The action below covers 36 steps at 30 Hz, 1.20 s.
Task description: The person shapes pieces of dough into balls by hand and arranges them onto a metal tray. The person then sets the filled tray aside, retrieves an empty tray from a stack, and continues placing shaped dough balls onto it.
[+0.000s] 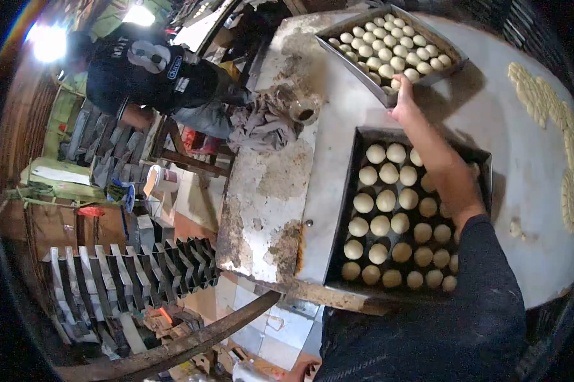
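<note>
From my distant place I look down on a pale table [529, 267], and I see that the right hand [402, 100] reaches to the far tray [436, 76]. Its fingers are clasped on the near rim, at the corner, with a fingertip just beside the dough balls [389, 54]. This tray stands at the far side of the table, turned at an angle, and its round pieces lie close together in rows. The near tray [345, 204] is below the stretched forearm, just before the body; its balls are set apart, and the arm hides some of them. The left hand [303, 370] is low at the near edge of my view, mostly cut off, so I cannot tell how its fingers are. On the right of the table lies a long mass of dough [541, 99]. On the left I notice a crumpled cloth [261, 124], and beyond it another person [156, 76] in a dark shirt.
</note>
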Motion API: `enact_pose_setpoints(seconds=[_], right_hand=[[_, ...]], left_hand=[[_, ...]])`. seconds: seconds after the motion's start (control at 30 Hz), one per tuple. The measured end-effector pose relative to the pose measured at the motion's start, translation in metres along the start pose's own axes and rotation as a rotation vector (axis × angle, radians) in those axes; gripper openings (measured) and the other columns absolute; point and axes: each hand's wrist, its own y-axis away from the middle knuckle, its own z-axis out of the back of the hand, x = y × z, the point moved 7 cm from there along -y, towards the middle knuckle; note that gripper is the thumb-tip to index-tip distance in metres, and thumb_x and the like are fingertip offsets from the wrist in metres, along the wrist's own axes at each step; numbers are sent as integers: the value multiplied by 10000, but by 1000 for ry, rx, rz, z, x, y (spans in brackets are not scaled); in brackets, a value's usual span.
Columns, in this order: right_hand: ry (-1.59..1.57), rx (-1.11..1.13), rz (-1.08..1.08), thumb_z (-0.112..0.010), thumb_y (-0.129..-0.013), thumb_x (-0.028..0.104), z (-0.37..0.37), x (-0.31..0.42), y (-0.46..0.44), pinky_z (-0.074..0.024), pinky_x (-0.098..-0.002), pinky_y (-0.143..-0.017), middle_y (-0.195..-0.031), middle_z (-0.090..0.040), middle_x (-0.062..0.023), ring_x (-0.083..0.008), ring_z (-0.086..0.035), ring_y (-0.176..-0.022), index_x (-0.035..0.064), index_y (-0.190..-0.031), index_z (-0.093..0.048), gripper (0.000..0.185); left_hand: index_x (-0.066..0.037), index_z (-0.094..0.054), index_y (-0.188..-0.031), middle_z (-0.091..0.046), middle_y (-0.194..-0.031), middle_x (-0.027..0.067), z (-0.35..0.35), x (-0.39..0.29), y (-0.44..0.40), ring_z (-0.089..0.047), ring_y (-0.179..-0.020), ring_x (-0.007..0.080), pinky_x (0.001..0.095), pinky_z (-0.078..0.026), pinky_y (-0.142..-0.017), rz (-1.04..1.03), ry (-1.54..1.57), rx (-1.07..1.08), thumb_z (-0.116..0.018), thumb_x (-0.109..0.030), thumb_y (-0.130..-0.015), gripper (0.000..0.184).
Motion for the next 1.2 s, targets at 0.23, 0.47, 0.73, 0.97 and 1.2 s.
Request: enact_pose_setpoints(seconds=[0.23,0.47,0.73,0.97,1.2], right_hand=[[242,352,231,-591,-742,507,66,137,107,-442,-411,-852,-1161,-570,-144,-256,-574,-1026,143,-1315,-458,692],[556,193,728,-538,-895,303,232,263,288,-442,-265,-763,-970,-616,-14,-88,-565,-844,91,-1177,-575,355],[1014,-1,114,-644,-834,488,392,23,326,-356,-387,-1011,-1383,-446,-153,-258,-463,-1199,4,-1430,-310,838],[675,62,285,-705,-781,211,443,-45,349,-382,-380,-997,-1216,-585,-110,-233,-519,-1130,14,-1268,-554,547],[-133,-51,113,-625,-659,215,493,-60,307,-487,-307,-600,-675,-561,-58,-184,-565,-628,59,-889,-621,278]], left_hand=[[-36,-590,-1143,-589,-914,122,8,-83,12,-564,-825,234,329,-447,-698,-295,-57,97,-726,-195,-761,435],[-93,-500,-1256,-569,-1038,144,95,-166,-85,-549,-923,317,402,-476,-800,-714,-747,137,-835,-252,-588,764],[-10,-465,-1343,-564,-1253,170,24,-287,-225,-505,-1175,271,392,-430,-956,-748,-486,135,-722,-410,-824,705],[-29,-478,-1342,-614,-1126,126,-37,-290,-224,-569,-942,239,337,-471,-806,-953,-455,265,-600,-112,-735,625],[-26,-466,-1366,-614,-936,79,-27,-361,-140,-546,-774,166,285,-453,-667,-734,-120,339,-494,-2,-632,736]])
